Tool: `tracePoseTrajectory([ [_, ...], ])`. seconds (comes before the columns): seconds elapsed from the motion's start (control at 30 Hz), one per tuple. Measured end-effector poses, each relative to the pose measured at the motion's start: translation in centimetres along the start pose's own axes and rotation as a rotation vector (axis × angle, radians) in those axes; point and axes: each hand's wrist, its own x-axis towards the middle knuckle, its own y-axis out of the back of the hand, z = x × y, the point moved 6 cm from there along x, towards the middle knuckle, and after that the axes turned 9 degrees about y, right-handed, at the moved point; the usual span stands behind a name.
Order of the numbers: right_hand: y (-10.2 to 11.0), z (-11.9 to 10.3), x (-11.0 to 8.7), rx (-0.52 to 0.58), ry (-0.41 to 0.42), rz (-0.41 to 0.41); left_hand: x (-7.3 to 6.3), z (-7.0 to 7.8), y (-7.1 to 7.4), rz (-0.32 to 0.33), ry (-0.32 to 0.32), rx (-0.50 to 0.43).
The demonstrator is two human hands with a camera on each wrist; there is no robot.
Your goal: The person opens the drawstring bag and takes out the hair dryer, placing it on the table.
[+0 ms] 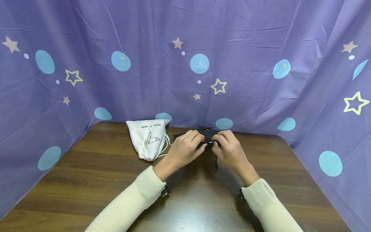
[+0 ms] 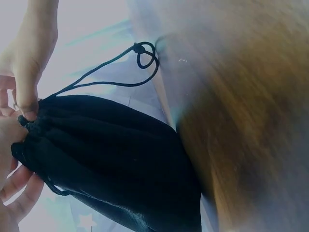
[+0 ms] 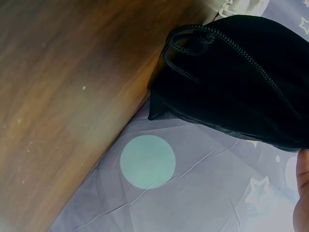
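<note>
A black drawstring pouch (image 1: 208,135) is held up at the far side of the table, in both hands. My left hand (image 1: 185,146) pinches its gathered mouth from the left. From the right, my right hand (image 1: 230,149) grips the same mouth with bent fingers and thumb. In the left wrist view the pouch body (image 2: 116,154) hangs from the bunched opening, and a knotted cord loop (image 2: 139,48) trails off it. The right wrist view shows the pouch's dark side with a cord (image 3: 207,38) lying across it; only part of a finger (image 3: 302,169) shows there.
Left of the pouch, a white drawstring bag (image 1: 149,138) with a printed hair dryer lies on the brown wooden table (image 1: 95,180). A purple curtain (image 1: 162,80) with stars and blue dots rises right behind the table's far edge.
</note>
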Motion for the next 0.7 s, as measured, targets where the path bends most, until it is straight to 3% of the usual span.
tracePoseTrajectory([
  [0.37,-0.26,0.18,-0.11,-0.011,-0.016,-0.035,0.12,-0.02,0.18,0.025,0.010,-0.010],
  [0.7,0.44,0.45,-0.08,-0.022,-0.003,0.002,0.19,-0.32,0.46,0.011,0.023,0.008],
])
